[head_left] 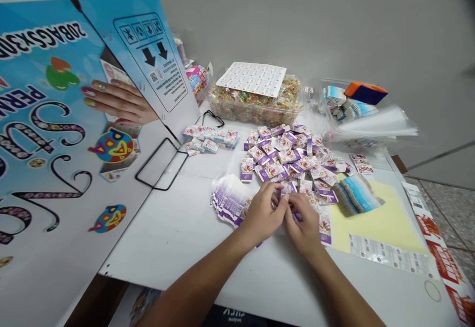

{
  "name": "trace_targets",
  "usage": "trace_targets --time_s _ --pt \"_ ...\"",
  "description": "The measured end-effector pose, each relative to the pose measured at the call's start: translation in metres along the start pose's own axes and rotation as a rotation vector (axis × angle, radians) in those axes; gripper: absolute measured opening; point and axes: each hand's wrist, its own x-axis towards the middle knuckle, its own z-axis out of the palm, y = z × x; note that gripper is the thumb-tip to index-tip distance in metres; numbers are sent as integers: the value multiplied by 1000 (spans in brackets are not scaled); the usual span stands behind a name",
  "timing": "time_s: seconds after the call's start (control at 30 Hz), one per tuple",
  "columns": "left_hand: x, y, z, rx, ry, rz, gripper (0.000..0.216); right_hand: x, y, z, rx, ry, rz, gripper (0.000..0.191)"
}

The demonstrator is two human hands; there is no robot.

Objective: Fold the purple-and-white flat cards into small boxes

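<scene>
My left hand (262,213) and my right hand (304,223) meet over the white table (178,228), fingers pinched together on a small purple and white carton (293,208) between them. Just left of my left hand lies a fanned stack of flat purple cartons (228,201). Beyond my hands spreads a heap of several folded purple cartons (293,156). A short row of the same small boxes (210,138) lies further back left.
A large blue printed cardboard box (74,119) stands at the left. A clear tub of colourful candies (256,100) with a sheet on top sits at the back. Clear bags (367,124), a yellow sheet (374,218) and a blue stack (358,193) lie right.
</scene>
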Motion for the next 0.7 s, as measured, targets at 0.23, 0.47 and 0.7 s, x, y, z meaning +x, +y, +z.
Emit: trace_targets --time_s 0.23,0.47,0.7 --pt "11 -17 -2 -139 70 -53 27 -7 -10 6 -112 -390 -221 10" --pt "9 -17 -2 -159 17 -43 38 -16 -13 18 -245 -614 -192 40" --pt "8 -13 -2 -145 -22 -32 40 -18 -12 20 -244 -663 -137 44"
